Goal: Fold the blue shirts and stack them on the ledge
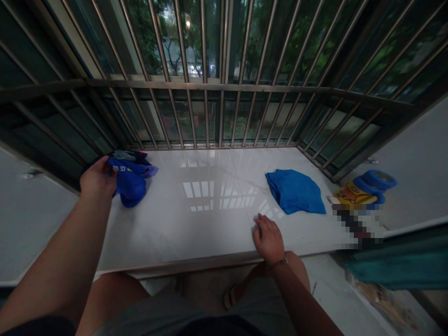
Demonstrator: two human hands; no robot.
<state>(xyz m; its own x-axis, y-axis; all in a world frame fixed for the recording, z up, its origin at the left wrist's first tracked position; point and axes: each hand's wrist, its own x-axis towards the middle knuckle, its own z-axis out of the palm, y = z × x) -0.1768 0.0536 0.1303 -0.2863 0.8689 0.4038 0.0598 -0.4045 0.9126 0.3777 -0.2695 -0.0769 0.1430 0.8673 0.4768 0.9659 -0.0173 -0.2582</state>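
At the left end of the white tiled ledge, my left hand (pixel 99 177) is closed on a blue cap (pixel 131 186) with pale lettering and a rounded brim. Dark fabric pieces (pixel 128 155) and a purple-blue edge of cloth lie bunched against it. My right hand (pixel 269 238) rests on the front part of the ledge, fingers loosely stretched and nothing seen in them. Beyond it, to the right, a flat, folded piece of bright blue fabric (pixel 296 191) lies on the tiles; its exact kind is unclear.
Metal window bars (pixel 222 88) enclose the back and sides of the ledge (pixel 210 224). A blue and yellow container (pixel 360 189) stands at the right end, beside a pixelated patch. Teal fabric (pixel 402 256) hangs at the lower right. My knees are against the front edge.
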